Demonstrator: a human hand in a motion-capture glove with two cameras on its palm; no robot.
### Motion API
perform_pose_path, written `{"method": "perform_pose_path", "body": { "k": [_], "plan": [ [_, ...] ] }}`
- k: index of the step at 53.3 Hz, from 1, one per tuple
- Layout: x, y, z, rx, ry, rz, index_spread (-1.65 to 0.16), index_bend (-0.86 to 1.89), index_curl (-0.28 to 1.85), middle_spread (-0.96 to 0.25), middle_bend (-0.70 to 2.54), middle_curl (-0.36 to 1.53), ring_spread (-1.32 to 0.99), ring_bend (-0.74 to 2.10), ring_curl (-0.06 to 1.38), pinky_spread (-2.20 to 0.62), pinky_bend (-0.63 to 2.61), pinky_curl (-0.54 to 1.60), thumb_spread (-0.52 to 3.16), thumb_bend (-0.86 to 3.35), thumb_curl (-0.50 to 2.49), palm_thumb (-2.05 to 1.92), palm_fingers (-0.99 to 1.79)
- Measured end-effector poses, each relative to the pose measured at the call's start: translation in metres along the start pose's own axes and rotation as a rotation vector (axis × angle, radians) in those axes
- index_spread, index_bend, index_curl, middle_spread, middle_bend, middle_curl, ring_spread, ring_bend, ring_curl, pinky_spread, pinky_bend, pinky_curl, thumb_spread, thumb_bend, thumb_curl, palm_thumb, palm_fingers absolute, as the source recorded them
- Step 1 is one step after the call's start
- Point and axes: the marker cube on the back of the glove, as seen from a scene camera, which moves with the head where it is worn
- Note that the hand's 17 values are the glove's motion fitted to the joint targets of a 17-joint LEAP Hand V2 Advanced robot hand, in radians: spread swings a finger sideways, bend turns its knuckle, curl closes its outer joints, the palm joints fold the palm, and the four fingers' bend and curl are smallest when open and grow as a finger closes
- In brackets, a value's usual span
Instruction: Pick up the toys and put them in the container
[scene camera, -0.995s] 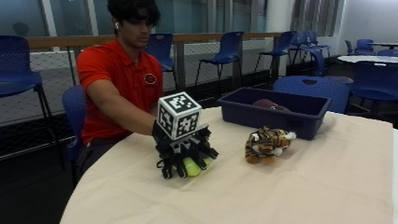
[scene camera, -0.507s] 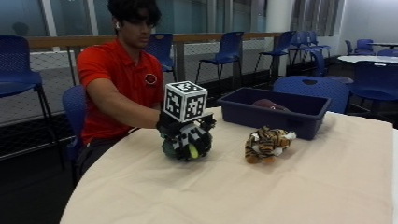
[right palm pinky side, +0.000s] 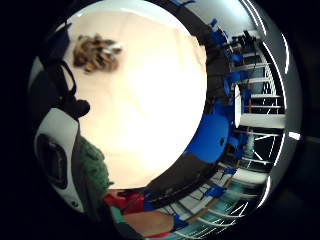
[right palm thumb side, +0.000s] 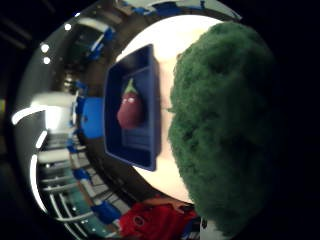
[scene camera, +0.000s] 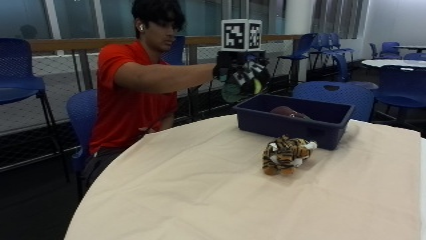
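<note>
— What's around you?

— A room of blue chairs (scene camera: 20, 65), and a round table (scene camera: 200, 195) under a cream cloth. At the left, my gloved right hand (scene camera: 241, 74) is raised above the table, fingers curled round a green plush toy (scene camera: 234, 90).

— Where does it go from there?

— The blue container (scene camera: 296, 120) sits just right of and below my hand, toward the far side. Its long axis runs left to right. A purple eggplant toy (right palm thumb side: 131, 108) already lies inside, lengthwise along the bin.

— Anything left?

— A tiger toy (scene camera: 287, 154) on the cloth, just near of the container, its head pointing right. I judge it's next.
</note>
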Motion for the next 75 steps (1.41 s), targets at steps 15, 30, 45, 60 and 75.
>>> {"method": "perform_pose_path", "body": {
  "k": [15,30,45,60,75],
  "plan": [
    [-0.155,-0.054,-0.010,0.016,-0.064,-0.209,-0.46,0.19,0.56,-0.50,0.46,0.50,-0.50,0.95,0.52,-0.44,1.10,0.45,0.66,0.10,0.78,0.65,0.98],
    [-0.208,-0.071,-0.001,-0.072,-0.020,-0.184,-0.48,0.17,0.66,-0.51,0.37,0.56,-0.49,0.88,0.52,-0.44,1.11,0.46,0.71,0.03,0.83,0.61,0.80],
    [-0.185,-0.069,0.009,-0.129,-0.101,-0.253,-0.39,0.06,0.55,-0.20,0.14,0.45,-0.14,0.42,0.39,-0.16,1.26,0.46,1.07,-0.11,0.58,0.05,-0.25],
    [-0.082,-0.086,0.026,-0.116,-0.048,-0.050,-0.35,0.10,0.39,-0.09,0.14,0.37,0.03,0.28,0.32,0.05,1.18,0.39,1.07,-0.08,0.40,-0.10,-0.20],
    [0.001,-0.110,0.089,-0.125,-0.009,0.099,-0.33,0.11,0.30,-0.06,0.13,0.31,0.08,0.17,0.29,0.11,1.14,0.36,1.05,-0.09,0.28,-0.12,-0.22]
  ]
}}
